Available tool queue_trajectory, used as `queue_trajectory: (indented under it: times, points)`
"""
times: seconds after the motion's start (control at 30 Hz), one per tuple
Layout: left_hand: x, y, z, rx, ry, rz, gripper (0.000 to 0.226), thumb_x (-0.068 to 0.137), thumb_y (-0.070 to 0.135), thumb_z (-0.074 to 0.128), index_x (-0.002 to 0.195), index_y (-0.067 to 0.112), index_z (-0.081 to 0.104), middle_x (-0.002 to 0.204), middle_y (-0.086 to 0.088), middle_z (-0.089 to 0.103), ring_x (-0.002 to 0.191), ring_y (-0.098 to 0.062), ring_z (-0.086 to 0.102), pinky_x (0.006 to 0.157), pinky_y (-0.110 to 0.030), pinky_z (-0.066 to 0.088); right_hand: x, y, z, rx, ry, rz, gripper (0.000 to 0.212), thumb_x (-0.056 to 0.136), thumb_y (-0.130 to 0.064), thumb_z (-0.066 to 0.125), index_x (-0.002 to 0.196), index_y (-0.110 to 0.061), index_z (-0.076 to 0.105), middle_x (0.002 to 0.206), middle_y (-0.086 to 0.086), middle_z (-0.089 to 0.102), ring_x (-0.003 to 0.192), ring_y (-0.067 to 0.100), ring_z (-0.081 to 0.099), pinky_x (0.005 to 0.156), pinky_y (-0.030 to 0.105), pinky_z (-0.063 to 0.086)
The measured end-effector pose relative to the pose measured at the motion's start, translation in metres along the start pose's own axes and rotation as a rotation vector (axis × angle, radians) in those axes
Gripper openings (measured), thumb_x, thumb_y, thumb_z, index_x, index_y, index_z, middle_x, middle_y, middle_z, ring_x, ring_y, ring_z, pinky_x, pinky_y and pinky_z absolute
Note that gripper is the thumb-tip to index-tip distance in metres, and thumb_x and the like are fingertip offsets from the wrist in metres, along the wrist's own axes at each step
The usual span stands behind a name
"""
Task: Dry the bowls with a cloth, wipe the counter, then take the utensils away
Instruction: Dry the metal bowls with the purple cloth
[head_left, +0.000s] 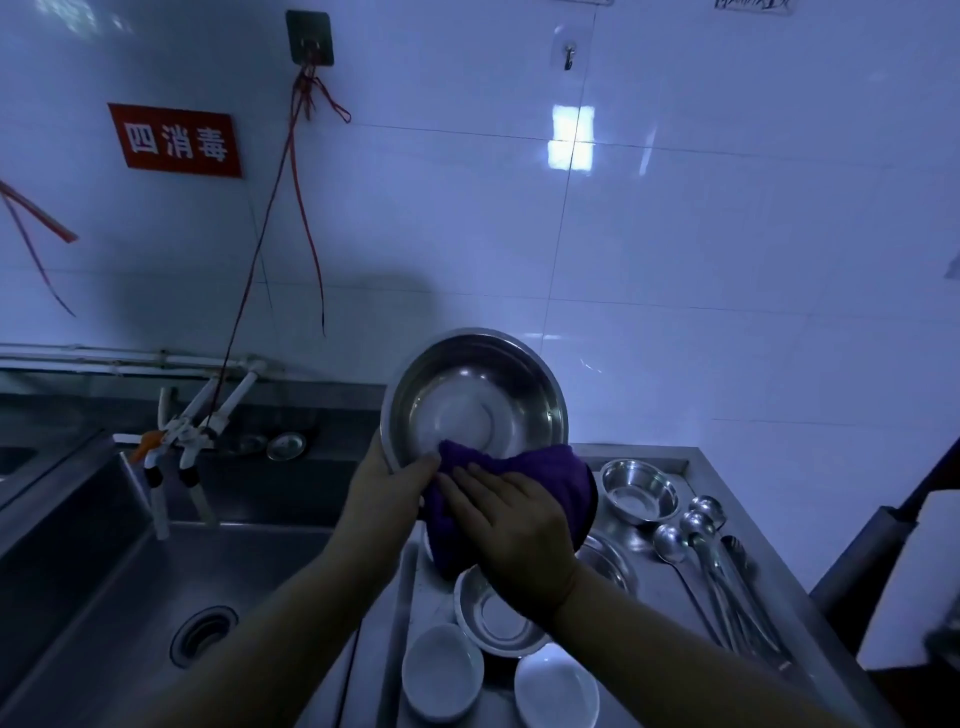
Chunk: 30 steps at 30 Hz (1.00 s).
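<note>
Standing nearest on the steel tabletop (670, 582) are two white dishes (442, 671), a small steel bowl (498, 618) and a row of spoons (717, 551). Above them, the left hand (384, 493) grips the tilted steel bowl's (475, 397) rim while the right hand (511, 525), fingers fairly straight, presses a purple cloth (550, 473) against its lower edge. A sink (156, 587) lies left; white wall tiles (675, 234) carry a red sign (175, 140).

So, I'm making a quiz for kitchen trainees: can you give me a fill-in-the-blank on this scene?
1. The left hand holds up a large ____ bowl.
2. The right hand presses a ____ cloth against it.
3. The spoons lie on the counter to the ____ of the sink.

Missing: steel; purple; right
</note>
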<state>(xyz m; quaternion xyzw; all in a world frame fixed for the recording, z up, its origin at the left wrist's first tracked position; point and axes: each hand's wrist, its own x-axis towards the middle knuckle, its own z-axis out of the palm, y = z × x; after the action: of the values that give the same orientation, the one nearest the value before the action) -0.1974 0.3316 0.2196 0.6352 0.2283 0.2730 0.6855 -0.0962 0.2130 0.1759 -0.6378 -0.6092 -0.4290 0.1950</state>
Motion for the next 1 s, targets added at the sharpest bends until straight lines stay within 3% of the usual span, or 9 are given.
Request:
queue_trajectory:
  times: [0.17,0.3,0.4,0.47,0.57,0.67,0.73,0.87,1.0]
  points:
    - [0.005,0.011,-0.006,0.101,0.001,0.08,0.025,0.086,0.0,0.048,0.098,0.019,0.06,0.067,-0.005,0.067,0.05,-0.012,0.06,0.042,-0.02,0.045,-0.003,-0.005,0.005,0.049,-0.028,-0.038,0.03,0.09,-0.021,0.056,0.116,-0.009,0.066,0.113,0.009,0.069,0.105,0.019,0.066,0.083,0.032,0.055]
    - [0.018,0.038,-0.019,0.361,-0.104,0.102,0.026,0.076,-0.006,0.053,0.087,0.015,0.063,0.069,-0.02,0.066,0.055,-0.03,0.06,0.045,-0.03,0.046,-0.007,0.036,-0.007,0.009,-0.103,-0.301,0.027,0.09,-0.014,0.057,0.114,-0.011,0.068,0.114,0.007,0.069,0.108,0.019,0.064,0.084,0.033,0.054]
    - [0.031,0.064,-0.029,0.474,-0.255,0.131,0.033,0.074,-0.005,0.059,0.091,0.023,0.067,0.073,-0.008,0.071,0.062,-0.027,0.066,0.052,-0.03,0.053,-0.004,0.061,-0.015,-0.053,-0.151,-0.447,0.029,0.093,-0.013,0.047,0.11,-0.012,0.07,0.113,0.006,0.069,0.106,0.02,0.065,0.085,0.033,0.053]
    - [0.032,0.067,-0.025,0.405,-0.231,0.137,0.032,0.078,-0.001,0.061,0.1,0.02,0.064,0.084,-0.01,0.071,0.074,-0.027,0.068,0.062,-0.035,0.056,0.001,0.068,-0.017,-0.074,-0.105,-0.409,0.026,0.091,-0.011,0.051,0.105,-0.012,0.073,0.108,0.006,0.071,0.102,0.021,0.067,0.082,0.033,0.055]
    - [0.017,0.039,-0.002,0.352,-0.039,0.179,0.028,0.082,0.006,0.063,0.105,0.02,0.056,0.095,-0.007,0.066,0.082,-0.022,0.067,0.068,-0.035,0.058,0.009,0.058,-0.013,-0.084,-0.019,-0.247,0.021,0.09,-0.015,0.057,0.102,-0.011,0.073,0.1,0.007,0.073,0.091,0.021,0.07,0.075,0.032,0.056]
    - [0.001,0.005,0.016,0.033,-0.009,0.104,0.038,0.086,0.007,0.059,0.119,0.024,0.05,0.101,-0.002,0.067,0.085,-0.014,0.069,0.066,-0.026,0.056,0.01,0.034,-0.004,-0.08,0.003,-0.126,0.025,0.091,-0.018,0.054,0.107,-0.01,0.071,0.101,0.008,0.073,0.092,0.021,0.07,0.076,0.032,0.056]
    - [0.003,-0.002,0.017,-0.094,0.033,0.052,0.034,0.087,0.005,0.056,0.115,0.025,0.053,0.096,-0.003,0.071,0.083,-0.015,0.07,0.066,-0.027,0.055,0.006,0.02,0.001,-0.055,-0.005,-0.072,0.027,0.091,-0.018,0.052,0.109,-0.008,0.07,0.103,0.01,0.072,0.093,0.021,0.07,0.076,0.032,0.056]
    - [0.014,0.004,0.009,0.091,0.048,0.105,0.036,0.079,-0.01,0.046,0.1,0.017,0.059,0.069,-0.003,0.068,0.053,-0.014,0.064,0.046,-0.024,0.048,-0.003,0.018,0.004,-0.024,-0.046,-0.127,0.029,0.092,-0.017,0.051,0.114,-0.007,0.068,0.112,0.009,0.069,0.102,0.019,0.067,0.08,0.032,0.056]
    - [0.026,0.029,-0.01,0.375,-0.026,0.171,0.04,0.078,-0.004,0.052,0.08,0.034,0.063,0.06,0.001,0.067,0.046,-0.017,0.063,0.037,-0.027,0.046,-0.007,0.048,-0.002,-0.026,-0.127,-0.335,0.031,0.09,-0.014,0.051,0.116,-0.011,0.067,0.117,0.006,0.067,0.109,0.018,0.063,0.086,0.031,0.054]
